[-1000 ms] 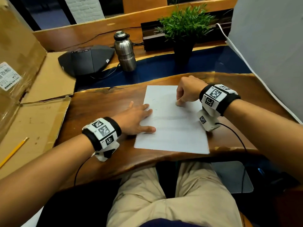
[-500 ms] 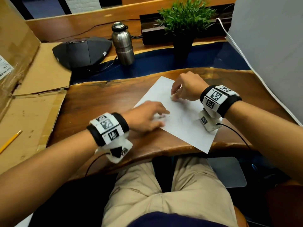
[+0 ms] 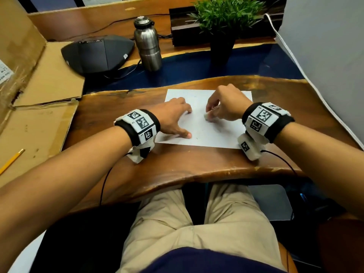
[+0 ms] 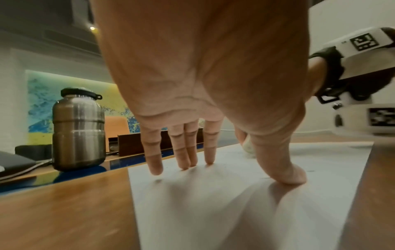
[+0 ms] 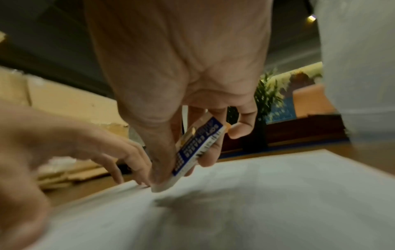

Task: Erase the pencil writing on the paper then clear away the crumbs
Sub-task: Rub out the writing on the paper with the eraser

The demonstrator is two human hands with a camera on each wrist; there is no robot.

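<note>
A white sheet of paper [image 3: 218,134] lies landscape on the wooden desk [image 3: 110,115], with faint grey pencil smudges near its middle. My left hand [image 3: 173,119] rests on the paper's left part, its straight fingertips [image 4: 156,170] and thumb pressing the sheet [image 4: 213,211] flat. My right hand [image 3: 224,105] pinches a white eraser [image 3: 206,115] in a blue sleeve [image 5: 196,150]; its bare end touches the paper [image 5: 256,203] just right of the left fingers. A few dark specks lie near the paper's front edge.
A steel bottle [image 3: 147,44], a black speaker unit [image 3: 96,54] and a potted plant [image 3: 224,22] stand at the back. Flattened cardboard [image 3: 37,123] with a yellow pencil [image 3: 11,161] covers the left. A white panel [image 3: 325,56] rises on the right.
The paper has turned from slanted to landscape, square with the desk edge. My left hand moved onto its left part; my right hand with the eraser shifted to the middle.
</note>
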